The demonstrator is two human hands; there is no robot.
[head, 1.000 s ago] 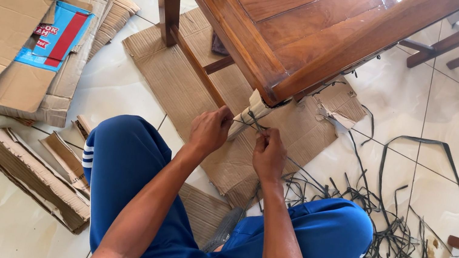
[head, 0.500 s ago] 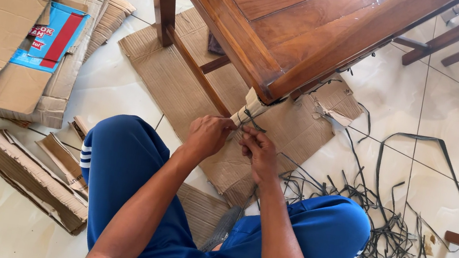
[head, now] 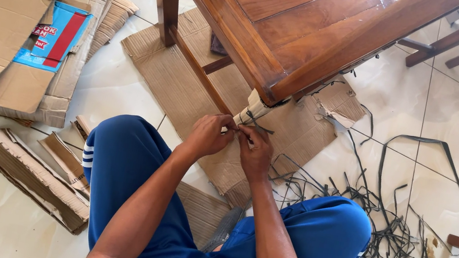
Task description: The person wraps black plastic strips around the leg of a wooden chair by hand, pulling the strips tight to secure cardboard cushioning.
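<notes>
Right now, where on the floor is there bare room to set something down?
Bare tile lies at bottom left, below the torn cardboard strips, and between the flattened boxes and the cardboard sheet. Crowded: the black strap tangle at right, and around both hands, left hand and right hand.

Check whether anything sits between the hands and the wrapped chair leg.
Nothing visible does. The left hand and right hand are both right at the cardboard-wrapped wooden chair leg, fingers meeting on the dark plastic strap tied round it.
</notes>
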